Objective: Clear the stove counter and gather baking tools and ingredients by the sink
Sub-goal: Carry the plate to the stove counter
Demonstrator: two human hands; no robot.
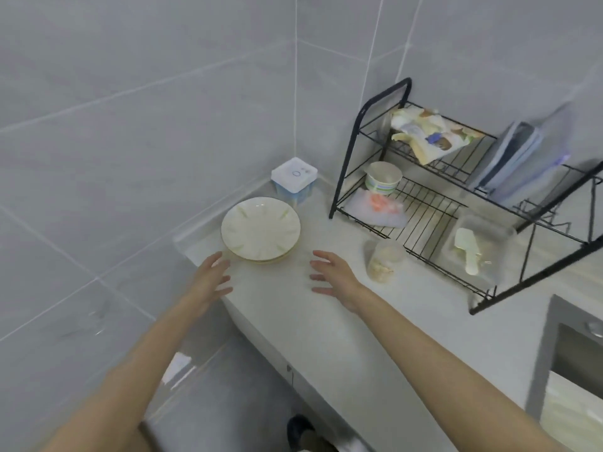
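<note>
No legible text, faint blue circle and blurred marks on white box (294,172), printed packet (427,135) unreadable

A stack of white plates (260,228) with pale green streaks lies flat at frame centre. To its right are a clear jar (384,261) with pale contents and a clear tub (499,236) holding a pale scraper (468,250).

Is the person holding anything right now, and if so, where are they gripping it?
Nothing is held. The left hand and right hand are open, near the plates.
</note>
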